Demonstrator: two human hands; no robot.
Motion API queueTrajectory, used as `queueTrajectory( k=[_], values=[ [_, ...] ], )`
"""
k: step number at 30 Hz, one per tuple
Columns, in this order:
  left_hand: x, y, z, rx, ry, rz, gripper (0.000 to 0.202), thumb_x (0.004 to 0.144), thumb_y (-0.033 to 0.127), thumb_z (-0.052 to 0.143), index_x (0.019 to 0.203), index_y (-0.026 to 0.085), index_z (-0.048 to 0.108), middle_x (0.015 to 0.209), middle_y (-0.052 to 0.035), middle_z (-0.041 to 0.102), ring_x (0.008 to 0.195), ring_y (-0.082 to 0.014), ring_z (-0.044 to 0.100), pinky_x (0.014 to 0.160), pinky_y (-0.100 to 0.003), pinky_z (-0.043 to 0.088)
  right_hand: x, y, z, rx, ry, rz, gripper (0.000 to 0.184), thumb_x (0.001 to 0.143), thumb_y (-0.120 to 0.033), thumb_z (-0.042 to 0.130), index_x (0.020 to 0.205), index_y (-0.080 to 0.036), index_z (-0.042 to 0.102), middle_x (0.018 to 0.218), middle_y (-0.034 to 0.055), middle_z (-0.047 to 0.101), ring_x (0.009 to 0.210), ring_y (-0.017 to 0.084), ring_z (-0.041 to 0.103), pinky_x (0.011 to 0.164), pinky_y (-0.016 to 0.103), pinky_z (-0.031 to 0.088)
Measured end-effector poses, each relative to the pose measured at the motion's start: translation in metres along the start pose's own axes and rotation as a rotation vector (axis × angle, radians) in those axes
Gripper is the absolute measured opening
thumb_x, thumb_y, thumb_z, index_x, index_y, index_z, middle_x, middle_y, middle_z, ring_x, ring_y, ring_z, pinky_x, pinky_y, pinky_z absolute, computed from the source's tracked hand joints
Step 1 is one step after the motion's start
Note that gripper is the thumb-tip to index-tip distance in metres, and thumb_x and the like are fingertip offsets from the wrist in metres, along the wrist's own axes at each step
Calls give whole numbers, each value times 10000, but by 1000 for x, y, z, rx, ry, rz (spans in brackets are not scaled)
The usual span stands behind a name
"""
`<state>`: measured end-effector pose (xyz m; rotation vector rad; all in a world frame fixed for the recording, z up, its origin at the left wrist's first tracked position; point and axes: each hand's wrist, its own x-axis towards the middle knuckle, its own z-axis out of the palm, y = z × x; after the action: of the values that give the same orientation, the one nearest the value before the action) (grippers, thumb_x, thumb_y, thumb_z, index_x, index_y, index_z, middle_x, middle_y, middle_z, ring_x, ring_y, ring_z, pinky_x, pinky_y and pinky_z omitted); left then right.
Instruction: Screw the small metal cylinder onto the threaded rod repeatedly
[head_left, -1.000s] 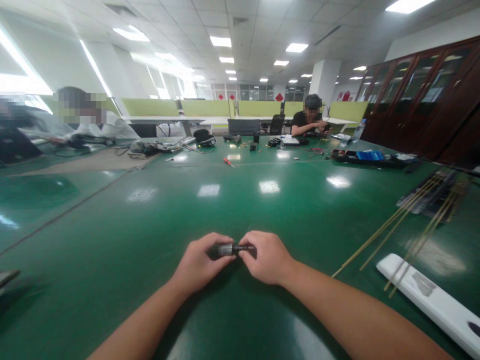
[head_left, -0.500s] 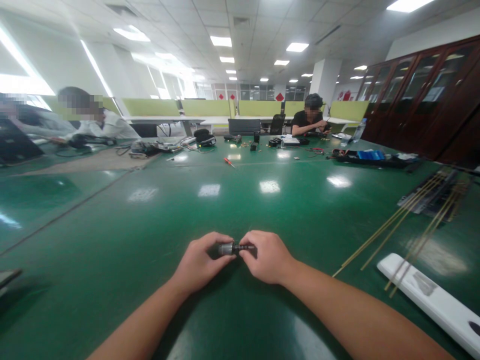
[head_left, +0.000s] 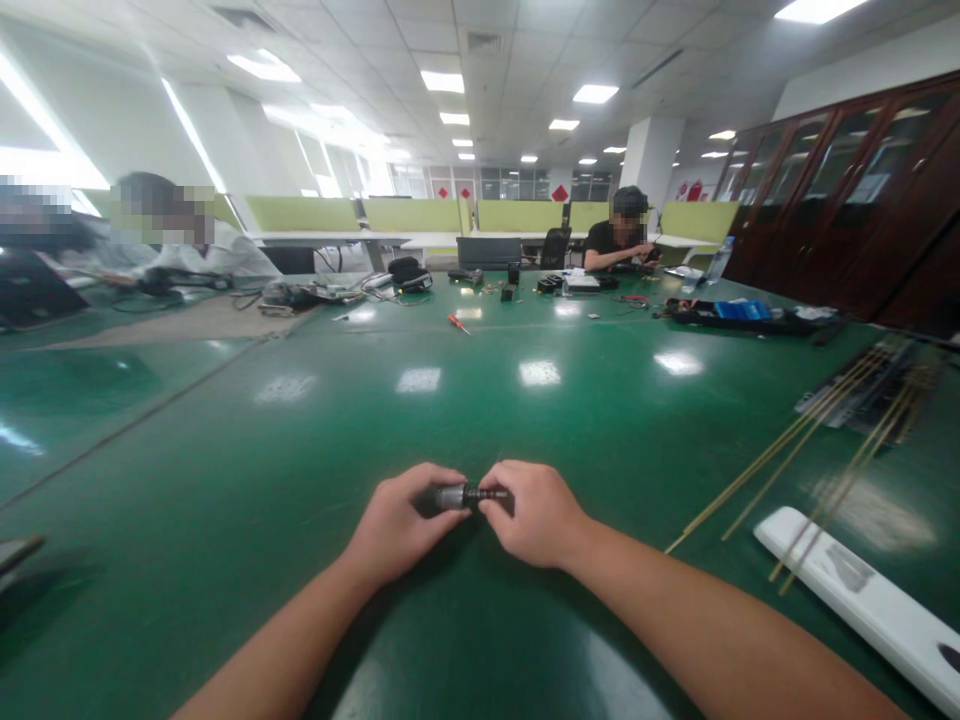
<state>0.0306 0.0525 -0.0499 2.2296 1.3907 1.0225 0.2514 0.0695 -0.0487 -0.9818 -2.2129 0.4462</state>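
Both my hands rest on the green table [head_left: 300, 470] close to me, fingertips meeting around a small cylindrical part [head_left: 459, 496] with a silver-grey body and a dark shaft. My left hand [head_left: 397, 525] is closed on the silver end. My right hand [head_left: 534, 515] pinches the dark shaft end. The part lies level between them, just above the table top; most of it is hidden by my fingers.
Several thin brass rods [head_left: 787, 455] lie at the right, over a white flat bar [head_left: 862, 600]. A red-handled screwdriver [head_left: 457, 324] lies mid-table. Other people sit at the far left [head_left: 187, 245] and far end [head_left: 622, 245], amid cables and tools.
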Motion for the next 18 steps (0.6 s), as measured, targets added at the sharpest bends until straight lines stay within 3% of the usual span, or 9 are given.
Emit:
queueTrajectory(
  k=[18],
  values=[
    [0,0,-3,27,11,8,212,803,294,714,1001,224,688,956,-23,725,890,-192,685,816,-302,521,0,-2,-2,-11,-13,9,96,844,-249,605,911,-210,661,873,22,698,787,174,625,705,277,428]
  ],
)
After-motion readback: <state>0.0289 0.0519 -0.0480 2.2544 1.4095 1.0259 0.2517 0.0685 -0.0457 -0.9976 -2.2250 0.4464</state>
